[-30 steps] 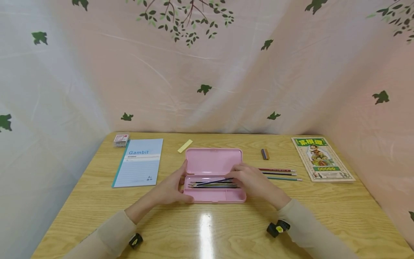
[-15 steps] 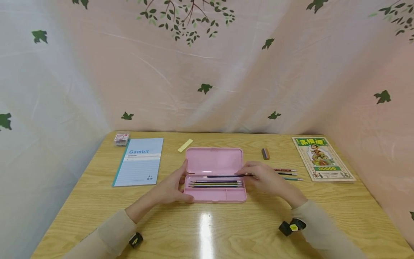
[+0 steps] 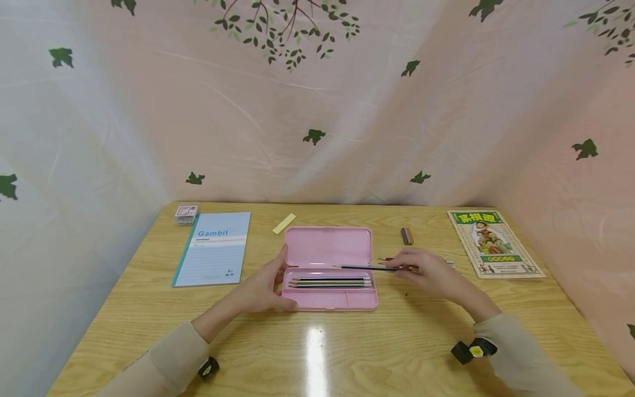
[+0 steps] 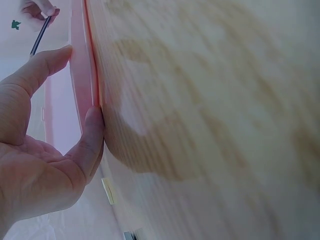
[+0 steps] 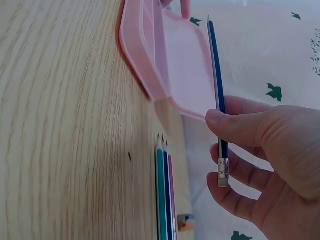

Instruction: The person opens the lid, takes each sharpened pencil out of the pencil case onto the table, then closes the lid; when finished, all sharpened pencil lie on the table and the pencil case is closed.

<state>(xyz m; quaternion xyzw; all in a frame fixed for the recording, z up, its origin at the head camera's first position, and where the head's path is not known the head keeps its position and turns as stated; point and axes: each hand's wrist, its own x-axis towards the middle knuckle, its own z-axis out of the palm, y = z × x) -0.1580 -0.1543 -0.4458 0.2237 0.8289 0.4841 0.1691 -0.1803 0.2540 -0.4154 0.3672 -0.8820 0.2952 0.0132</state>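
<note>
The pink pencil case (image 3: 328, 246) lies open, its lid tipped back, with several pencils (image 3: 327, 283) in the long compartment. My left hand (image 3: 255, 288) holds the case's left end between thumb and fingers. Above the table, just right of the case, my right hand (image 3: 428, 272) pinches a dark blue pencil (image 5: 218, 75) with a metal ferrule and white eraser end. Its sharpened tip points left, over the case's right part. Beneath that hand, teal, dark and red pencils (image 5: 161, 185) lie side by side on the table, partly hidden in the head view.
A small brown and blue block (image 3: 407, 236) lies behind the loose pencils. A pale yellow strip (image 3: 284, 223) sits behind the case. On the left are a blue notebook (image 3: 213, 251) and a small box (image 3: 186, 215); a comic-style book (image 3: 493, 242) lies at right.
My right hand has drawn the dark blue pencil out of the case, rightward, and turned it nearly level. The left hand stays on the case.
</note>
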